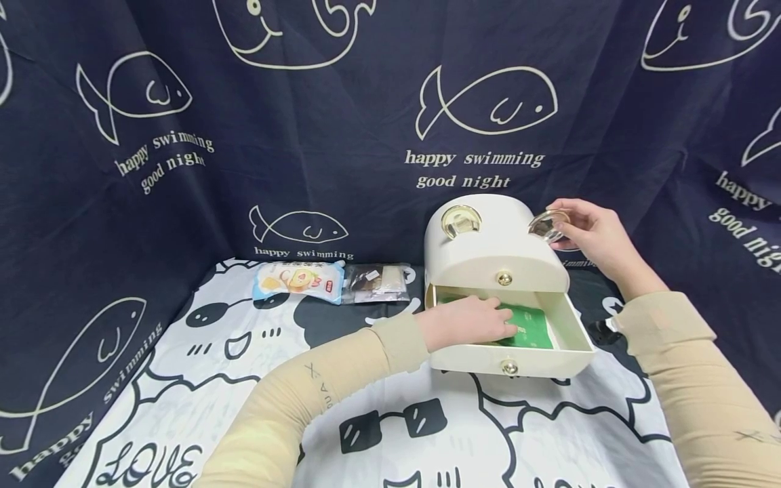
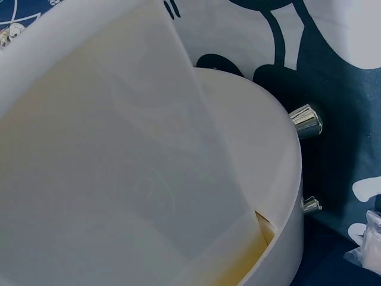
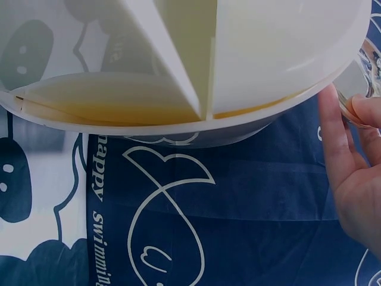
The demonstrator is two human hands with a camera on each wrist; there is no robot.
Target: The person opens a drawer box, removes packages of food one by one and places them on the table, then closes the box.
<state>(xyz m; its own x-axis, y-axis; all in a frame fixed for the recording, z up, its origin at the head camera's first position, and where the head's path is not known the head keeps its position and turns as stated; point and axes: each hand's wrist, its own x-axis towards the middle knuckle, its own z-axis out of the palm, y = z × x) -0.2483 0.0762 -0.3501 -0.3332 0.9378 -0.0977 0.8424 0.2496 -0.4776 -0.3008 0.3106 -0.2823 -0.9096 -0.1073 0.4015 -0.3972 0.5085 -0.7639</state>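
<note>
A white storage box [image 1: 488, 254] with a rounded top and two round gold ears stands right of centre. Its lower drawer [image 1: 470, 359] is pulled out, and a green packet [image 1: 529, 327] lies inside. My left hand [image 1: 468, 320] reaches into this drawer, its loosely extended fingers over the packet's left part; the left wrist view does not show the hand. With thumb and fingers, my right hand [image 1: 588, 234] pinches the right gold ear [image 1: 547, 225]. In the right wrist view, that hand [image 3: 357, 155] is at the ear beside the box's pale shell [image 3: 280, 53].
Left of the box, a blue-and-white snack packet [image 1: 299, 280] and a clear packet with dark contents [image 1: 377, 282] lie against the navy fish-print cloth [image 1: 342, 135]. The white patterned cloth [image 1: 256, 413] covers the surface. A small black item [image 1: 603, 333] sits right of the drawer.
</note>
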